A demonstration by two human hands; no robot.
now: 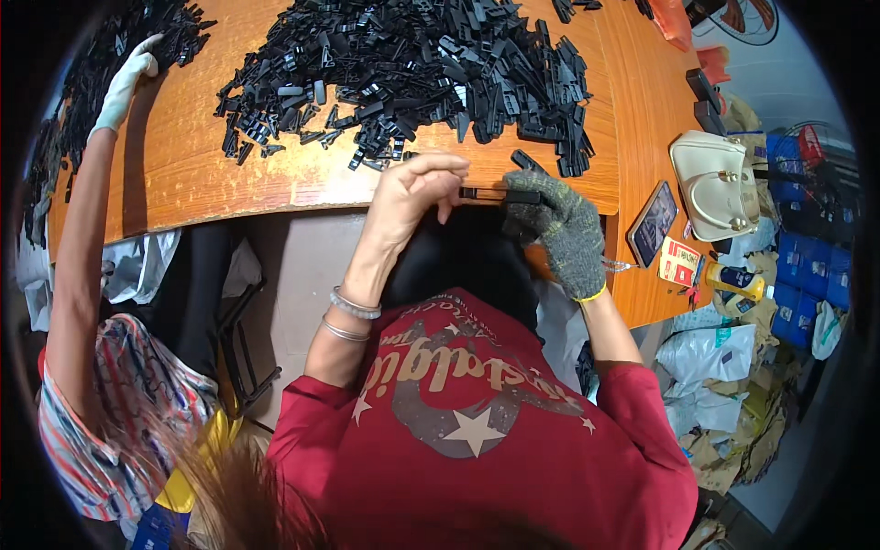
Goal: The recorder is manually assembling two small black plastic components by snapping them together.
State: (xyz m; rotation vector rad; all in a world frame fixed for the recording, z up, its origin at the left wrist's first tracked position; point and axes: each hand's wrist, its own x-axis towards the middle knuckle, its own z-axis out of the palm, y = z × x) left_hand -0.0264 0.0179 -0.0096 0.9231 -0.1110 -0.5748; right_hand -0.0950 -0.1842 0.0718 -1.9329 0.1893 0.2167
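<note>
Over the table's near edge my two hands meet at a slim black plastic piece (523, 196). My right hand (561, 225), in a grey knitted glove with a yellow cuff, is closed around its right end. From there a thin part runs left to a small dark end (469, 192) at the fingertips of my left hand (420, 191). That hand is bare, with bracelets on its wrist, and its thumb and fingers are pinched together; the exact grip is partly hidden. Just beyond lies a large heap of black plastic pieces (403, 78), with one loose piece (529, 162) near my glove.
At left, a co-worker's white-gloved hand (133, 78) reaches to another black heap (179, 37). On the wooden table's (632, 110) right side are a dark flat case (654, 225), a cream handbag (715, 188), a red-and-white packet (679, 263) and a yellow bottle (736, 280). Plastic bags (710, 357) pile up beyond.
</note>
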